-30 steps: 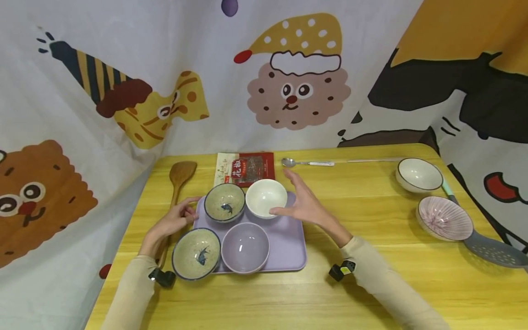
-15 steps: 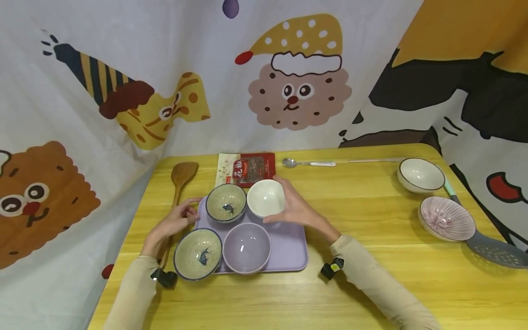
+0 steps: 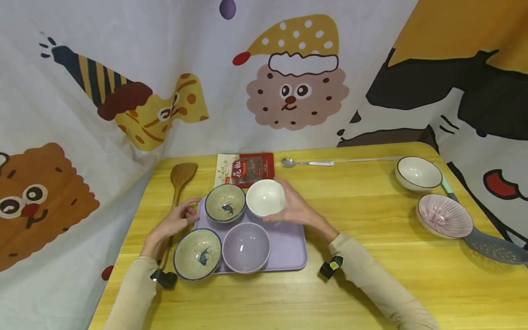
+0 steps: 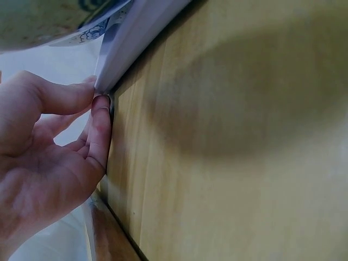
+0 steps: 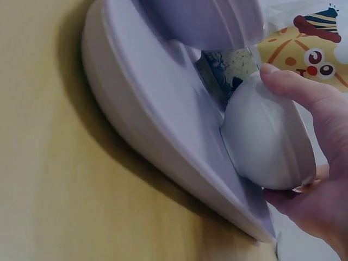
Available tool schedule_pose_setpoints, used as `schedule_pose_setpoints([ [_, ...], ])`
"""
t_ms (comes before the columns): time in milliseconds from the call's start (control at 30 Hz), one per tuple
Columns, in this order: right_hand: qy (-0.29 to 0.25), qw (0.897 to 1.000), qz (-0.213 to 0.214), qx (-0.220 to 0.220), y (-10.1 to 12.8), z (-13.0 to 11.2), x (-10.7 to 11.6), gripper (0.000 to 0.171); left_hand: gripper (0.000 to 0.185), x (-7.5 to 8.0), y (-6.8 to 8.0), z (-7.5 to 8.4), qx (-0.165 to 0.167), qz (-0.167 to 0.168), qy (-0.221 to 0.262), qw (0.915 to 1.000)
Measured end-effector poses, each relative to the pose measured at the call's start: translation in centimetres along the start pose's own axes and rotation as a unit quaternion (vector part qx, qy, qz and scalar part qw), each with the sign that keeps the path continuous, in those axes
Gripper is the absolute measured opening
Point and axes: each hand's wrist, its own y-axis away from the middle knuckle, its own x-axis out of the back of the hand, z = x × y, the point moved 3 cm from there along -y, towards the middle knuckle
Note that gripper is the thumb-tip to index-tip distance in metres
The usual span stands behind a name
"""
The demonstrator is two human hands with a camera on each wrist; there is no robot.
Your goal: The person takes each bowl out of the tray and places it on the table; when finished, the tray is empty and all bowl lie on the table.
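Note:
A purple tray (image 3: 288,250) bears a white bowl (image 3: 264,199), a speckled bowl with a blue fish (image 3: 225,203) and a purple bowl (image 3: 246,248). A second fish bowl (image 3: 197,254) overlaps its front left corner. My right hand (image 3: 294,205) grips the white bowl from the right, thumb at the near side and fingers round the far side. In the right wrist view the white bowl (image 5: 266,136) sits on the tray. My left hand (image 3: 175,222) pinches the tray's left edge; the left wrist view has thumb and fingers (image 4: 100,130) meeting at that edge.
A wooden spatula (image 3: 181,176) lies left of the tray, partly behind the left hand. Behind the tray are a red spice packet (image 3: 247,167) and a spoon (image 3: 307,162). At right stand a dark-rimmed bowl (image 3: 418,173) and a pink-striped bowl (image 3: 444,215) by a slotted turner (image 3: 497,245).
My right hand has moved left and closed round the white bowl; it has stayed there over the last half second. The left hand and the bowls have kept their places.

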Motion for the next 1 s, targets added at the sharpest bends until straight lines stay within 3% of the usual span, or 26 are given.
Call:
schedule_pose_setpoints([
  [367,-0.022,0.996,0.084,-0.01,1.0,0.6,1.6,0.117,0.059,0.0,0.0,0.1,0.0,-0.003,0.005,1.0],
  [767,-0.016,0.985,0.17,0.026,2.2,0.9,5.5,0.109,0.058,-0.1,0.1,0.2,-0.002,-0.002,0.007,1.0],
  [1000,0.01,0.974,0.224,-0.01,3.1,1.5,7.5,0.112,0.06,0.0,-0.1,0.0,0.003,0.001,-0.001,1.0],
])
